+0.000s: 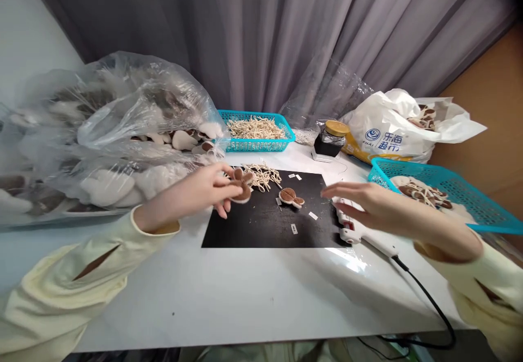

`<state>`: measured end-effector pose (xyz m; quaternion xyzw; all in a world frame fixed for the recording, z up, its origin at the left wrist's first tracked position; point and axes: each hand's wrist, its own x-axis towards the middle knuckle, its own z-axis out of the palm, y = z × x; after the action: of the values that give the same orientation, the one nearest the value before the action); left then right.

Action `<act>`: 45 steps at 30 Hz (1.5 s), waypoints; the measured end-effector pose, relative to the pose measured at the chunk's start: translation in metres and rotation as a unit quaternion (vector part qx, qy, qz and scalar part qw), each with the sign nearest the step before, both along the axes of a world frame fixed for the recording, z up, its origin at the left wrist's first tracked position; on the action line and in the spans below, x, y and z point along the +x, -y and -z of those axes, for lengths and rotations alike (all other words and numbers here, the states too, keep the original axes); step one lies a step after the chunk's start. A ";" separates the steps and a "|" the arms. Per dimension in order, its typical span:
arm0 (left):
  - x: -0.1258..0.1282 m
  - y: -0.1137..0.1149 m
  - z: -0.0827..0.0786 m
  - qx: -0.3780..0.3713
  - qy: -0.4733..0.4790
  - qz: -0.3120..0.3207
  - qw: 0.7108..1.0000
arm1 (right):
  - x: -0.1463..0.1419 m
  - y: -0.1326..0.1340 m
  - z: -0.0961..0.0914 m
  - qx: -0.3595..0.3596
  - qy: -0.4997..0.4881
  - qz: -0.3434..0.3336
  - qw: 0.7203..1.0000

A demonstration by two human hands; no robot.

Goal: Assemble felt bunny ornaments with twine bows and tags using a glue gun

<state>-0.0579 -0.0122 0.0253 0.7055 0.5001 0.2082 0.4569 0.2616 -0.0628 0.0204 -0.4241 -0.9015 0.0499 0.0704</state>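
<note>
My left hand (206,190) pinches a small brown and cream plush piece (242,183) just above the left edge of a black mat (265,226). My right hand (368,204) hovers with its fingers stretched out over a white glue gun (355,231) lying at the mat's right edge; I cannot see it gripping the gun. A second brown plush piece (291,197) lies on the mat between my hands. A loose pile of beige cords (263,176) sits at the mat's far edge. Small white tags (312,215) are scattered on the mat.
A big clear bag of plush parts (114,133) fills the left. A teal basket of cords (256,130) stands at the back, a dark jar with a yellow lid (332,139) beside it. Another teal basket (449,193) and a white shopping bag (392,128) are at right. The gun's black cable (433,307) runs off the front edge.
</note>
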 end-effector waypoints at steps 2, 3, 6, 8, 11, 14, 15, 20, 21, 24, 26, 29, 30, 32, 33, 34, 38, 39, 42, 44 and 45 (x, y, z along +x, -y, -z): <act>-0.005 0.001 -0.017 0.067 0.042 -0.061 0.995 | -0.011 -0.026 -0.002 0.007 -0.006 0.008 1.000; -0.007 0.002 -0.024 0.091 0.059 -0.097 0.989 | -0.017 -0.038 -0.001 0.011 -0.009 0.016 1.000; -0.009 0.006 -0.032 0.130 0.102 -0.161 0.973 | -0.040 -0.070 0.010 0.016 -0.025 0.041 0.999; -0.009 0.006 -0.028 0.133 0.128 -0.166 0.969 | -0.054 -0.087 0.021 0.016 -0.037 0.048 0.998; -0.009 0.003 -0.015 0.133 0.144 -0.141 0.970 | -0.073 -0.109 0.038 0.020 -0.050 0.058 0.997; -0.009 -0.001 -0.005 0.162 0.136 -0.123 0.970 | -0.087 -0.124 0.047 0.021 -0.071 0.071 0.995; -0.009 -0.002 -0.002 0.175 0.129 -0.127 0.968 | -0.091 -0.127 0.048 0.021 -0.081 0.074 0.994; -0.008 -0.001 0.006 0.254 0.059 -0.162 0.952 | -0.096 -0.132 0.040 0.017 -0.123 0.090 0.988; -0.007 0.000 0.007 0.267 0.045 -0.163 0.949 | -0.093 -0.130 0.035 0.015 -0.131 0.096 0.987; -0.003 0.004 0.012 0.264 0.030 -0.140 0.954 | -0.076 -0.117 0.018 0.002 -0.158 0.109 0.981; 0.000 0.006 0.015 0.228 0.040 -0.110 0.967 | -0.062 -0.101 0.006 -0.015 -0.171 0.109 0.979; 0.006 0.011 0.019 0.147 0.082 -0.066 0.983 | -0.046 -0.067 -0.007 -0.071 -0.236 0.111 0.963; 0.008 0.013 0.021 0.119 0.099 -0.053 0.987 | -0.043 -0.054 -0.009 -0.098 -0.273 0.115 0.950; 0.014 0.018 0.023 0.072 0.130 -0.028 0.989 | -0.043 -0.028 -0.010 -0.150 -0.343 0.125 0.919; 0.018 0.022 0.024 0.053 0.141 -0.017 0.988 | -0.045 -0.016 -0.009 -0.168 -0.369 0.127 0.905; 0.022 0.025 0.025 0.037 0.151 -0.006 0.988 | -0.048 -0.005 -0.006 -0.182 -0.393 0.128 0.892; 0.037 0.038 0.031 -0.006 0.157 0.034 0.987 | -0.058 0.024 0.007 -0.234 -0.465 0.123 0.845; 0.040 0.041 0.032 -0.011 0.152 0.042 0.987 | -0.060 0.027 0.010 -0.243 -0.477 0.124 0.836; 0.047 0.047 0.037 -0.023 0.136 0.068 0.988 | -0.064 0.030 0.015 -0.232 -0.486 0.116 0.834; 0.051 0.050 0.039 -0.036 0.132 0.083 0.987 | -0.065 0.029 0.016 -0.211 -0.471 0.096 0.851; 0.052 0.051 0.041 -0.042 0.130 0.089 0.987 | -0.066 0.028 0.017 -0.200 -0.461 0.086 0.860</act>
<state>-0.0055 -0.0637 -0.0152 0.6942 0.3798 0.2354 0.5643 0.1952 -0.0908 0.0037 -0.4332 -0.6968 0.4126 0.3957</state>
